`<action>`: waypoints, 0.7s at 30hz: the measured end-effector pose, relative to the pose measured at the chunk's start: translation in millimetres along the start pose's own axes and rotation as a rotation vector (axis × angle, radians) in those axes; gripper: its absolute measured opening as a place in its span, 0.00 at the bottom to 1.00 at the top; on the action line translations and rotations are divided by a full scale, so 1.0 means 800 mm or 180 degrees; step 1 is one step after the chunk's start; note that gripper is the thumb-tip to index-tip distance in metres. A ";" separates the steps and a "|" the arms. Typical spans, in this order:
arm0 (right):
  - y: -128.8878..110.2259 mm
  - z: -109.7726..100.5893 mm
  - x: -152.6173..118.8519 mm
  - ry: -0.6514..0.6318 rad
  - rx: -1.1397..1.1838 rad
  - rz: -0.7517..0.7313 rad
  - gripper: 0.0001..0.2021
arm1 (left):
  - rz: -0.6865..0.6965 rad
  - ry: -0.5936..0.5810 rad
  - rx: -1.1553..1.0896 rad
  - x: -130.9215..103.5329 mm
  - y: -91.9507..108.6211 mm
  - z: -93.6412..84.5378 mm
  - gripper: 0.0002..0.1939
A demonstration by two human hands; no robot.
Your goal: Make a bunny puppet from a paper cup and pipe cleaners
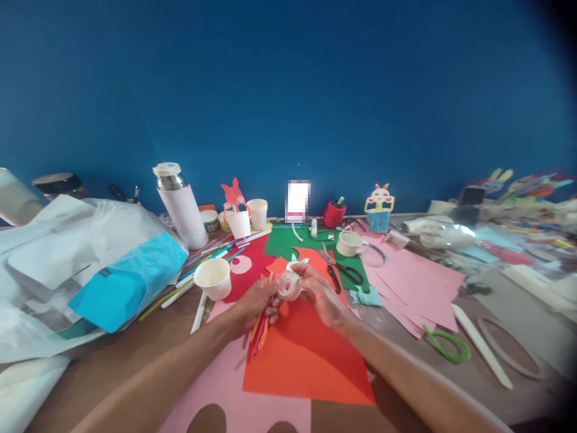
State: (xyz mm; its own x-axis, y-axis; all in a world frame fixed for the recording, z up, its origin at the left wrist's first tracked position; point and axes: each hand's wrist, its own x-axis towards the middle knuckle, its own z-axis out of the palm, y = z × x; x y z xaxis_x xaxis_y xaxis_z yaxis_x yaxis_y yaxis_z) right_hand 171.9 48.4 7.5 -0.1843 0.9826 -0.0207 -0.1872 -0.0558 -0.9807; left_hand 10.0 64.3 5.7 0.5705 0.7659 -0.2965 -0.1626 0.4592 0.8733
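Left hand [260,297]: one, bare. Right hand [322,294]: one, bare. Forearms [180,376]: two, slim, uncovered from hand to near edge of view.

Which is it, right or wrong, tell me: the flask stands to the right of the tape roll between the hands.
Wrong side: the head view shows the flask standing left of the tape roll between the left hand and right hand.

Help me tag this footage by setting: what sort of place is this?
Likely a craft table, judging by the scissors, the pink paper sheets and the red paper figure at a white cup.
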 end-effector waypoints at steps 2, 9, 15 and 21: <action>0.004 -0.001 0.001 0.0074 0.0130 0.0156 0.12 | 0.0087 -0.0016 -0.0011 0.000 0.000 0.001 0.14; 0.005 -0.002 0.003 -0.0055 0.0549 0.0518 0.05 | 0.0285 0.0194 -0.0038 0.002 -0.009 0.002 0.16; 0.000 0.001 -0.001 -0.0182 0.0835 0.0900 0.07 | 0.0440 0.0336 0.0089 0.001 -0.012 0.005 0.16; -0.001 0.007 -0.003 -0.0212 0.1181 0.0911 0.09 | 0.0519 0.0411 0.0212 0.000 -0.015 0.005 0.16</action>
State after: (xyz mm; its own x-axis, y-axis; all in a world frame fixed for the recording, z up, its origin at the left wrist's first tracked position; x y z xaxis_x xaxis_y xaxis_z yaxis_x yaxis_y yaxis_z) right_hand 167.1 45.5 9.5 -0.3379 0.9058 -0.2557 -0.4496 -0.3940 -0.8016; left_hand 15.5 57.2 -3.0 0.4325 0.8808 -0.1925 -0.1882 0.2970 0.9361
